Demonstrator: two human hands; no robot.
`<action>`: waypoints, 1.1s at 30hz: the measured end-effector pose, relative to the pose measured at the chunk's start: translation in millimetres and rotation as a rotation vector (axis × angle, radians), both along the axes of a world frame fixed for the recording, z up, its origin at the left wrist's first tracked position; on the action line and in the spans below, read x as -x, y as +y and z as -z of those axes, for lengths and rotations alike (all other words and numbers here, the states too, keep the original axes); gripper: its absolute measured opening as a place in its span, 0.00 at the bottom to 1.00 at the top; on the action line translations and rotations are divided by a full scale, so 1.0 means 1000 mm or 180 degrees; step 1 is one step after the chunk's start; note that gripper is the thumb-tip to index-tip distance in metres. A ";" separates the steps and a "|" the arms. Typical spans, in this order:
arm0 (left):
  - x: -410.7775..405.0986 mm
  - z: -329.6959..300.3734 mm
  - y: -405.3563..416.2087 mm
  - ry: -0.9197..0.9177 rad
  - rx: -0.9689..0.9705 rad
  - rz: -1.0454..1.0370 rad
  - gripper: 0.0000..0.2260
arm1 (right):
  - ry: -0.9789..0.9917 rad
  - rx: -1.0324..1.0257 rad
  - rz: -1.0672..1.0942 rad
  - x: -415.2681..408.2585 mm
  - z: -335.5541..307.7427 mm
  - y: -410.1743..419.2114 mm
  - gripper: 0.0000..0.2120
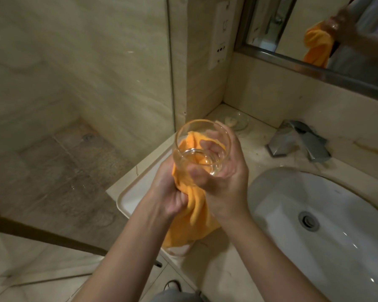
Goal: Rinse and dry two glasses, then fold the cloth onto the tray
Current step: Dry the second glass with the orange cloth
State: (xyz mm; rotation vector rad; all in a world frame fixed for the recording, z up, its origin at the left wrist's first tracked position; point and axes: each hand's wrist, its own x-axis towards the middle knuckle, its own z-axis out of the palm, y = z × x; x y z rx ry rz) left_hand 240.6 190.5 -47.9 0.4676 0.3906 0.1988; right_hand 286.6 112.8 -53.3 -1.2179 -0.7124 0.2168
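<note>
The right hand (225,171) grips a clear glass (202,147) — mouth tipped toward us. The left hand (170,190) clutches an orange cloth (194,212) against it, above the white tray (135,192).

Both hands raised close together, left hand (172,192) clenched, right hand (223,173) curled in a grip.

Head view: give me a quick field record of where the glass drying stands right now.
glass: clear tumbler, held mouth toward the camera above the tray
right hand: wrapped around the glass's base
left hand: bunching the orange cloth against the glass's outside
cloth: one end behind the glass, the rest hanging below the hands
tray: white, left of the sink
faucet: no water visible
second glass: cannot tell
</note>
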 end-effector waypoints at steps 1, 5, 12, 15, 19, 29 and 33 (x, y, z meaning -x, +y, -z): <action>0.000 0.001 -0.002 -0.0063 -0.0016 0.0028 0.09 | -0.0120 0.0053 0.0064 -0.002 0.001 0.001 0.34; 0.007 0.000 -0.013 0.0418 -0.0272 0.0016 0.12 | -0.0310 0.0139 0.0467 -0.023 0.002 0.002 0.33; 0.027 -0.027 -0.008 0.0590 -0.2232 -0.0579 0.13 | 0.0446 0.0754 0.0633 -0.040 0.003 -0.011 0.34; 0.011 -0.030 -0.018 0.0334 -0.3734 -0.0721 0.08 | 0.1003 0.0512 0.0328 -0.024 0.009 -0.007 0.28; -0.001 -0.023 -0.020 0.0344 -0.4588 -0.0891 0.16 | 0.1356 0.0346 0.0137 -0.013 0.003 -0.009 0.32; 0.002 -0.047 0.006 0.0737 -0.2531 -0.0342 0.22 | 0.0851 0.0032 -0.0528 -0.009 -0.025 -0.015 0.36; 0.004 -0.039 -0.005 0.0555 -0.2141 -0.0387 0.21 | 0.0438 -0.0057 -0.0544 -0.014 -0.042 -0.012 0.31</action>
